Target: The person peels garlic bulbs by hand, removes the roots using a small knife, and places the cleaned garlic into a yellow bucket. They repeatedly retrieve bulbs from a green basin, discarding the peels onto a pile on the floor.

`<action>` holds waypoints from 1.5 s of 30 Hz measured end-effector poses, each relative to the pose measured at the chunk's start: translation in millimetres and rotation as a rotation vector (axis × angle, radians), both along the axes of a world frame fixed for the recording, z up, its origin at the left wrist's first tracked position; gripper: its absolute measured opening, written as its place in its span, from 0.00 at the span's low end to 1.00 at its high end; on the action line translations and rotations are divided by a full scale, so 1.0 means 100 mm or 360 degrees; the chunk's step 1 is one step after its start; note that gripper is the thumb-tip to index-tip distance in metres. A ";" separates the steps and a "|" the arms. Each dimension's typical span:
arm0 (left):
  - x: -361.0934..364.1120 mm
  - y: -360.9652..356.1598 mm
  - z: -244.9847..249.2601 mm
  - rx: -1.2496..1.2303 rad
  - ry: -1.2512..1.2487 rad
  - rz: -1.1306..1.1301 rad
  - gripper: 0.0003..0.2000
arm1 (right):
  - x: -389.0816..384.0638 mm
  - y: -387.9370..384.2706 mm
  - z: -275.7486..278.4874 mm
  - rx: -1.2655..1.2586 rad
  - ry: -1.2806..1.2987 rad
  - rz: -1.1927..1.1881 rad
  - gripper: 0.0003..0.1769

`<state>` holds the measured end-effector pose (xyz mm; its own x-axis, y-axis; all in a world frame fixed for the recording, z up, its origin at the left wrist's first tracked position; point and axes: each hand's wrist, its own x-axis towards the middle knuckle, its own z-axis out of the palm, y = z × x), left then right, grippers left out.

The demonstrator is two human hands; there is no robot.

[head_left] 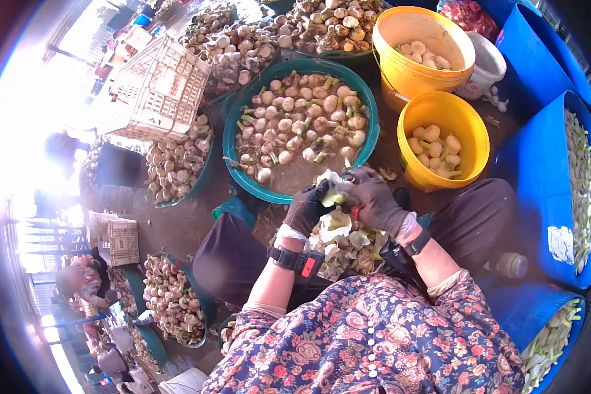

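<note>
Both gloved hands meet over my lap, around a garlic bulb (pixel 337 196) with a green stem and pale loose skin. My left hand (pixel 306 209) is closed on the bulb from the left. From the right, my right hand (pixel 375 201) presses curled fingers to it; a small red piece (pixel 356 211) shows at its palm, too little to name. Beneath them lies a heap of peeled garlic skins (pixel 348 244). Just beyond is a green tub (pixel 373 141) of garlic bulbs in murky water. A yellow bucket (pixel 407 161) on the right holds peeled bulbs.
Another yellow bucket (pixel 382 82) and a white bucket (pixel 489 62) stand farther back. Blue barrels (pixel 532 190) with stemmed garlic line the right. Left are a white crate (pixel 157 88), tubs of unpeeled garlic (pixel 174 299) and another person (pixel 88 282).
</note>
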<state>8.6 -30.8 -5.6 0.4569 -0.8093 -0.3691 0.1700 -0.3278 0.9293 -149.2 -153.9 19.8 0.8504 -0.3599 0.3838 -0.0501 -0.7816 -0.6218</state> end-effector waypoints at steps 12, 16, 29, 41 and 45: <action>0.19 0.43 0.43 0.0019 -0.0037 -0.0779 0.20 | 0.05 -0.25 -0.90 0.3220 -0.0629 -0.0655 0.13; 0.44 0.70 0.68 0.0140 0.0231 -0.0827 0.19 | -0.01 -0.30 -0.93 0.3324 -0.0380 -0.0710 0.16; 0.44 -0.71 -0.42 0.0204 -0.1822 -0.0900 0.27 | -0.31 -0.89 -0.14 0.3508 -0.1487 0.0820 0.36; 0.69 -1.18 -1.43 0.0593 -0.0350 -0.0689 0.20 | 0.06 -0.41 -0.67 0.2094 0.0128 -0.0812 0.22; 0.27 -0.76 -0.50 0.0000 -0.0350 -0.0798 0.24 | 0.18 -0.25 -0.66 0.1188 0.0283 -0.0836 0.21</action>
